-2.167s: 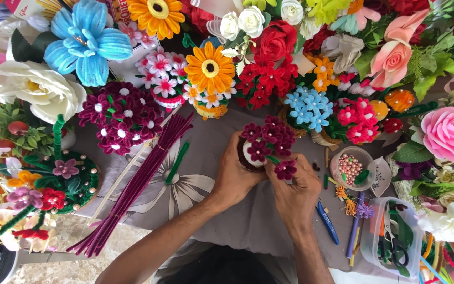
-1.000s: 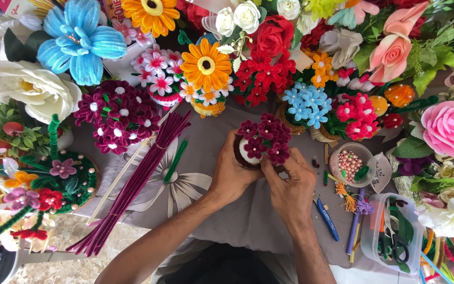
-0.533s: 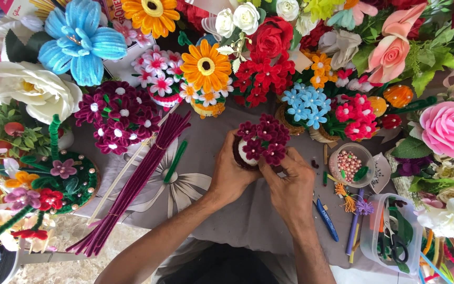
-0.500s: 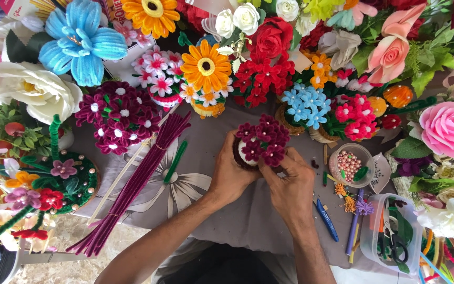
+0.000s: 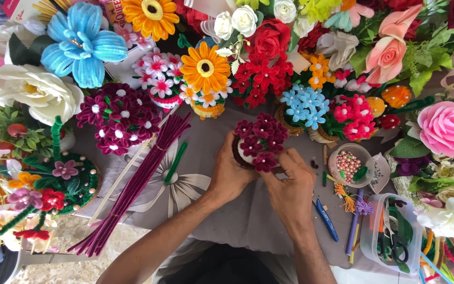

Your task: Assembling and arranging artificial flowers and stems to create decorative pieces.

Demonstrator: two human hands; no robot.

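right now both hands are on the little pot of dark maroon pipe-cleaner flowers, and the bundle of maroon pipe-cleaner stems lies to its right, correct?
Not quite: the head view shows the bundle of maroon pipe-cleaner stems lying to the left of the little pot of dark maroon pipe-cleaner flowers. Both hands, left and right, are indeed on it.

maroon flowers (image 5: 261, 138): fuzzy chenille | tablecloth (image 5: 248, 221): matt cloth | tub (image 5: 395, 236): clear plastic

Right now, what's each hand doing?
Left hand: closed around the small pot of maroon flowers.
Right hand: fingers pinching a maroon flower on that pot.
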